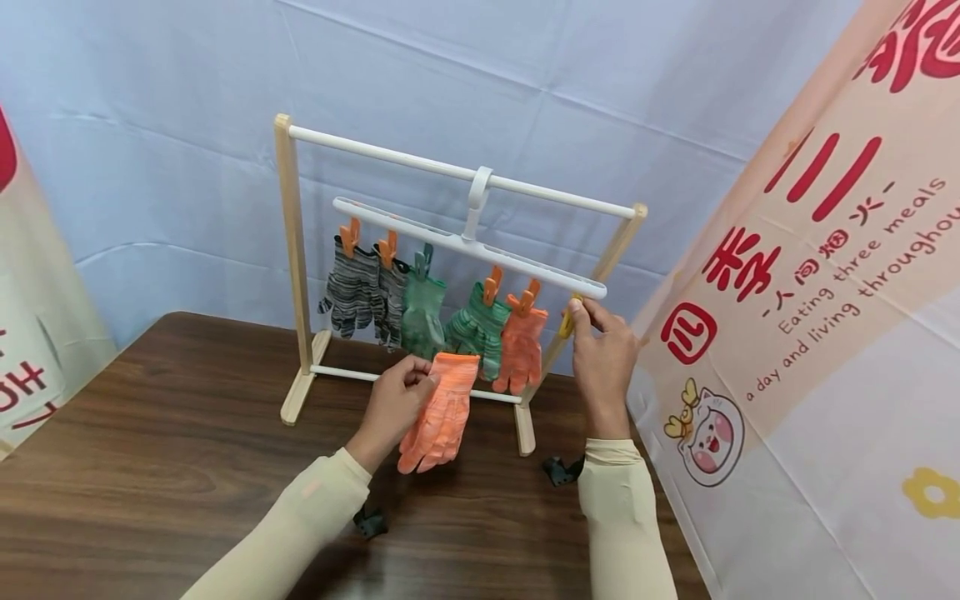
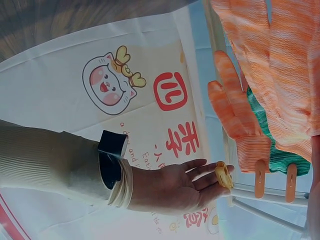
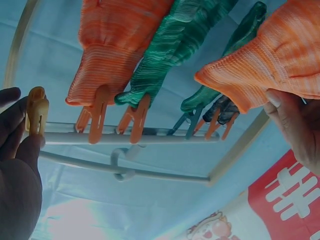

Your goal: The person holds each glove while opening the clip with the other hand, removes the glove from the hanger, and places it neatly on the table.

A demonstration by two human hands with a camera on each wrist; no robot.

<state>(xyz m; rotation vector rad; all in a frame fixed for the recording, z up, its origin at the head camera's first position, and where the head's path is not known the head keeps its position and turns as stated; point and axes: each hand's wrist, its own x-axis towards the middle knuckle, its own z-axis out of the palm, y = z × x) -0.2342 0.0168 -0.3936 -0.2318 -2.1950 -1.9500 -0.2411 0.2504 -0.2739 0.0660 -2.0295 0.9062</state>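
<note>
My left hand (image 1: 397,404) pinches an orange knit glove (image 1: 447,408) near its cuff, and the glove's fingers hang down in front of the rack. Between thumb and fingers of my right hand (image 1: 606,354) is a yellow clothespin (image 3: 37,111), close to the right end of the white hanger (image 1: 468,244); whether the two touch I cannot tell. From the hanger, orange clothespins (image 1: 529,296) and a dark green clothespin (image 1: 423,261) hold another orange glove (image 1: 522,346), green gloves (image 1: 480,329) and grey-black striped gloves (image 1: 352,287).
The hanger hooks over the white top bar (image 1: 390,156) of a wooden-legged rack (image 1: 292,250) on a brown table (image 1: 150,450). Behind stands a pale cloth backdrop (image 1: 187,150). A printed banner (image 1: 825,333) slopes along the right side. Dark straps circle both wrists.
</note>
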